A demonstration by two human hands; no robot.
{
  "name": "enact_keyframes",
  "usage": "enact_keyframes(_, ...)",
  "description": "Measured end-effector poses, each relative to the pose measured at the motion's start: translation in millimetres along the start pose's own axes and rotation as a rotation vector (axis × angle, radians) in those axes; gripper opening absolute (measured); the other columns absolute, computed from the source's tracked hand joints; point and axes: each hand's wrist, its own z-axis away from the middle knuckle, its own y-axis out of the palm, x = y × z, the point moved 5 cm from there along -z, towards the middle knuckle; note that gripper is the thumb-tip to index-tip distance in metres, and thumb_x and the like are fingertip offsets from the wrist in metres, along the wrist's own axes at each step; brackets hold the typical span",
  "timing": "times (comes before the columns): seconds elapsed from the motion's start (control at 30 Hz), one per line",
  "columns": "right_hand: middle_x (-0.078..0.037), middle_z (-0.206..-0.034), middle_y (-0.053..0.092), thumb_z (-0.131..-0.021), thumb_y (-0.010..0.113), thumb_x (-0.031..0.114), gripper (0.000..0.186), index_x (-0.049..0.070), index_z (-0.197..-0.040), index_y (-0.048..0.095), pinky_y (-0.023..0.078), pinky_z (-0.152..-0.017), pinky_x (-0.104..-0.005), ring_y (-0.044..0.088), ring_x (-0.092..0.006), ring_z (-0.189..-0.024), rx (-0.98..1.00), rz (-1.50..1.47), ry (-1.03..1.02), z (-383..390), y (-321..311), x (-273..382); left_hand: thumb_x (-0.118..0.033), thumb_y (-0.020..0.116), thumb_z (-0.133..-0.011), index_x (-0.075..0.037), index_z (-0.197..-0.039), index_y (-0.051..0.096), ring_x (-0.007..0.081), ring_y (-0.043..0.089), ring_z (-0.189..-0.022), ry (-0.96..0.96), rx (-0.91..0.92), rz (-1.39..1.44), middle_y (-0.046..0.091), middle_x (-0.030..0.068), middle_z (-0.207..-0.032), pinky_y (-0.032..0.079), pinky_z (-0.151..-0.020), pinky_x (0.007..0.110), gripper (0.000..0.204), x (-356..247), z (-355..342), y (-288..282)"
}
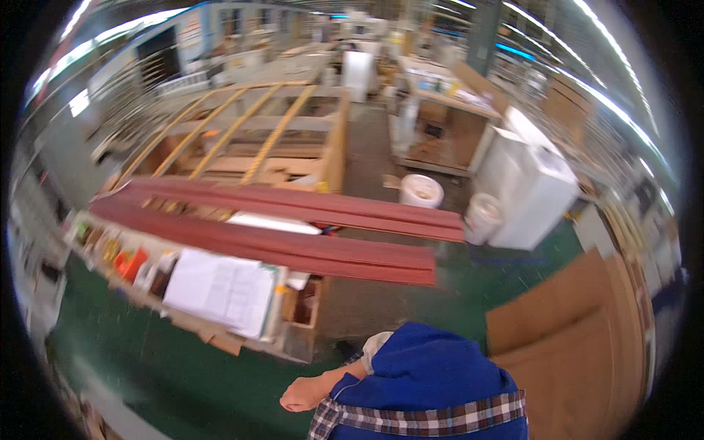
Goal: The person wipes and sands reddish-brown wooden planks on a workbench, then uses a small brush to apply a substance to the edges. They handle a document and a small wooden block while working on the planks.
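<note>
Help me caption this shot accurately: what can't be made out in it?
All in the head view:
- Bare hand: blur and its curled fingers hide whether it holds anything.
- Other hand: out of sight.
- Papers: the print is too small and blurred to read.
- Red boards: their undersides are hidden by their upper faces.
- Cardboard: cut off by the lower edge.

No words or numbers can be read. Only blurred print is seen on the white rectangular paper sheets [218, 292].
</note>
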Motion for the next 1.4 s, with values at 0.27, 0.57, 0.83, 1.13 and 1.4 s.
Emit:
enact_keyframes(0.27, -0.011, -0.084, 0.063, -0.089, 0.045, 0.020, 0.014, 0.012, -0.093, 0.056, 0.046, -0.064, -0.0478, 0.061, -0.0336, -0.079, -0.656, 0.176, 0.547, 244, -16, 9, -0.013, 0.049, -0.077, -0.005, -0.078, 0.055, 0.0291, 0.058, -0.062, 0.510, 0.630, -0.261, 0.056, 0.0135, -0.068, 0.047, -0.057, 0.039, 0.010, -126, -55, 111)
enact_keyframes(0.57, -0.012, -0.087, 0.062, -0.092, 0.045, 0.025, 0.021, 0.009, -0.093, 0.058, 0.049, -0.068, -0.0442, 0.061, -0.0329, -0.084, -0.981, 0.206, 0.663, 431, 6, 50, -0.018, 0.050, -0.083, -0.005, -0.089, 0.056, 0.0287, 0.058, -0.069, 0.882, 1.266, -0.570, 0.058, 0.0126, -0.077, 0.048, -0.062, 0.039, 0.016, -268, 61, 337)
enact_keyframes(0.83, -0.013, -0.085, 0.063, -0.091, 0.049, 0.024, 0.019, 0.008, -0.089, 0.059, 0.050, -0.067, -0.0443, 0.061, -0.0334, -0.082, -1.421, 0.492, 1.360, 748, 85, 156, -0.022, 0.051, -0.088, -0.005, -0.099, 0.056, 0.0282, 0.058, -0.074, 0.912, 1.411, -0.877, 0.059, 0.0118, -0.084, 0.049, -0.066, 0.040, 0.022, -382, 123, 516)
enact_keyframes(1.13, -0.013, -0.087, 0.068, -0.088, 0.058, 0.021, 0.017, 0.008, -0.096, 0.066, 0.053, -0.069, -0.0364, 0.066, -0.0297, -0.079, -2.156, 0.560, 1.761, 906, 197, 351, -0.027, 0.052, -0.093, -0.005, -0.110, 0.057, 0.0278, 0.057, -0.081, 0.720, 1.505, -0.973, 0.060, 0.0109, -0.093, 0.050, -0.071, 0.041, 0.029, -442, 153, 658)
enact_keyframes(1.4, -0.015, -0.084, 0.067, -0.087, 0.060, 0.019, 0.018, 0.005, -0.098, 0.064, 0.053, -0.067, -0.0363, 0.067, -0.0298, -0.076, -2.455, 0.838, 1.890, 1065, 227, 502, -0.023, 0.059, -0.086, 0.000, -0.069, 0.059, 0.0352, 0.057, -0.062, 1.556, 1.356, -0.368, 0.057, 0.0175, -0.062, 0.045, -0.061, 0.043, 0.029, -634, 452, 702)
